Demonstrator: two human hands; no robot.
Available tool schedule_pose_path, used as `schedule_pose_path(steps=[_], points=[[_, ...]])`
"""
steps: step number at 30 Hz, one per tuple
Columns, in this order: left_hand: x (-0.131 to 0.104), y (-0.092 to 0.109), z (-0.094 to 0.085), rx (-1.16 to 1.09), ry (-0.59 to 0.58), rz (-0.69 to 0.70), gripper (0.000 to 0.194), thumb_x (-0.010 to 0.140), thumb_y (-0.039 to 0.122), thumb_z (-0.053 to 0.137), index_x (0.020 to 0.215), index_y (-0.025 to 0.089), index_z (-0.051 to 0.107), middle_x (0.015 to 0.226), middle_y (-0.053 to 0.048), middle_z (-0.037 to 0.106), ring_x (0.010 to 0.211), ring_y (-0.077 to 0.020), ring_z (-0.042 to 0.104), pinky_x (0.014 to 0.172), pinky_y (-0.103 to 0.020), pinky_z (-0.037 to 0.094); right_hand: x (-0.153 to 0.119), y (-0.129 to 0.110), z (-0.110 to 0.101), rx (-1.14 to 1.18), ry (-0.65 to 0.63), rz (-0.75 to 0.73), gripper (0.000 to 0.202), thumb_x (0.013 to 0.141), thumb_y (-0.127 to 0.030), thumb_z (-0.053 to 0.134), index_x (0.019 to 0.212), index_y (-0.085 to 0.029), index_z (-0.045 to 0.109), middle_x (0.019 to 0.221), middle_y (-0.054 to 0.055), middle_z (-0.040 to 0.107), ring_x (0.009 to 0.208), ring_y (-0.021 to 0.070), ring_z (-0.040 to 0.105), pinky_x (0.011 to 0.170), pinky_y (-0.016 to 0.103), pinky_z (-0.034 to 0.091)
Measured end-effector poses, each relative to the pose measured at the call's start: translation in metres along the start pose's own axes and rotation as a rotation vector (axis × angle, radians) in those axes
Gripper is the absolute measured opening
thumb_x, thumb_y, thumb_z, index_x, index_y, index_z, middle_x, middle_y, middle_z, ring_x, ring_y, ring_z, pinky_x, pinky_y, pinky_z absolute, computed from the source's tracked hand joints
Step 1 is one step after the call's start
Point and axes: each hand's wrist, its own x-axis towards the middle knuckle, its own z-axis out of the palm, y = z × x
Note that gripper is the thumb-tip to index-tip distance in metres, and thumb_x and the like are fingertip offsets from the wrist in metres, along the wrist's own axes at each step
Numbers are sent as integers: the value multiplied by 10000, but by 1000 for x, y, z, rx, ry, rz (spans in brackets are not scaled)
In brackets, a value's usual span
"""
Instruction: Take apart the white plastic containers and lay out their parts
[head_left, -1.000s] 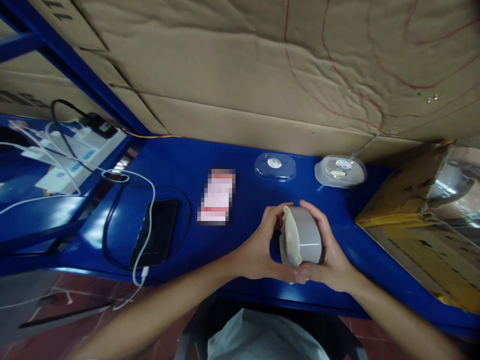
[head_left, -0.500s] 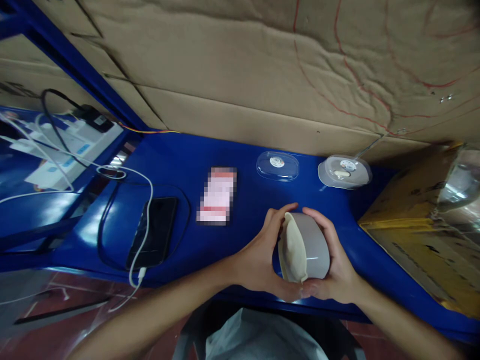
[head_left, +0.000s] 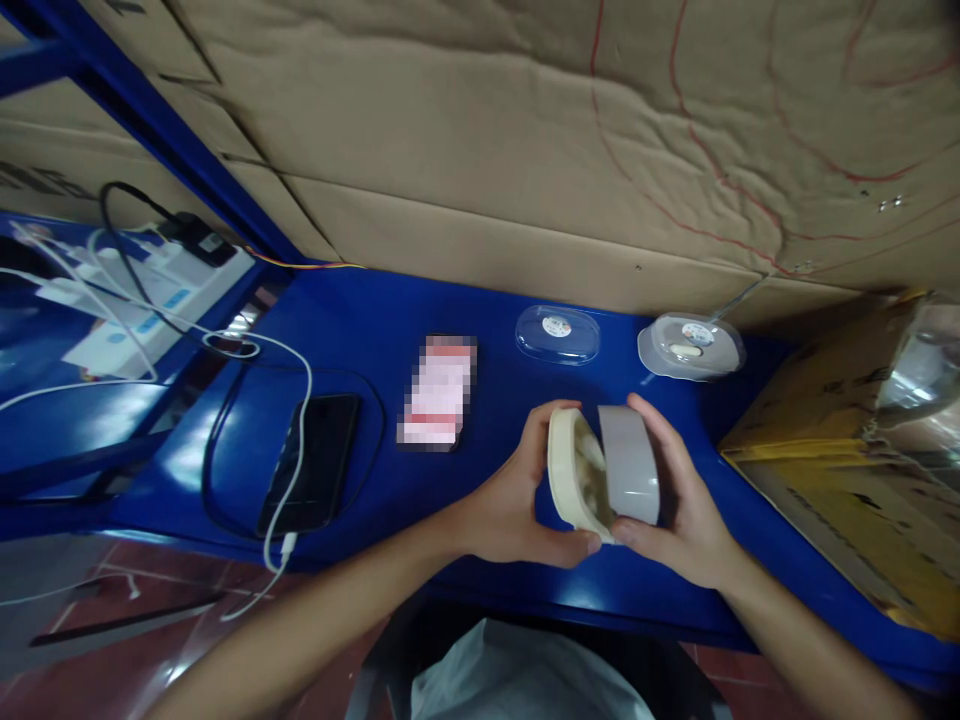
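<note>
A cream oval shell [head_left: 564,468] with a hollow inside is held upright in my left hand [head_left: 511,512], fingers behind its far end and thumb along its near end. My right hand [head_left: 688,522] grips a glossy grey oval cup [head_left: 632,465], thumb at the near edge and fingers round the right side. The two pieces stand side by side, parted at the far end and close together at the near end. What lies inside the cream shell is partly shaded and I cannot make it out.
Behind my hands lie a clear plastic lid [head_left: 556,336] and a clear-topped oval container [head_left: 694,348]. A lit phone [head_left: 439,392] and a dark phone [head_left: 311,465] with a cable [head_left: 301,430] are leftward. A cardboard box [head_left: 832,430] borders the right; a power strip [head_left: 161,310] sits far left.
The cream shell and grey cup, pressed together before, now have a gap between them. My left hand has tilted the shell so its side wall shows. Both hands have risen slightly in view.
</note>
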Motion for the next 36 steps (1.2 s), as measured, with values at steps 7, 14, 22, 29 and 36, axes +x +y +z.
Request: schedule_pose_path(steps=[7,14,22,29,36], points=[[6,-8,-9,26,42,15,1120,752,328,922,1557,366,144,1411,-101,476,1282,-318,581,1125,-537,485,6,9,-10,-280,-28,-64,999,888,-502,807,1699,-371,238,1686,117,374,1556,383,385,1220,603,425],[4,-8,-19,239,62,-32,1028,745,383,925,1525,283,263,1422,-119,507,1303,-323,574,1138,-526,466,21,31,-32,-481,119,-41,917,945,-560,723,1699,-369,238,1694,123,387,1543,387,405,1236,649,365],[-22,-7,-11,729,186,-101,1013,731,406,936,1541,272,343,1605,-134,456,1498,-377,420,1243,-579,328,43,54,-34,-730,-16,-46,843,972,-627,640,1678,-293,322,1661,196,437,1525,421,436,1183,668,400],[-38,-13,-7,1021,247,-125,960,800,492,875,1565,253,348,1599,-146,506,1476,-390,452,1201,-589,327,73,64,-25,-791,-218,-154,769,966,-517,680,1634,-248,410,1692,191,402,1564,409,384,1215,665,368],[-39,-20,0,1155,256,-156,961,855,450,827,1623,221,296,1680,-187,424,1514,-389,432,1221,-611,298,79,66,-32,-830,-182,-224,723,966,-319,695,1629,-273,408,1705,178,387,1577,399,369,1251,682,311]])
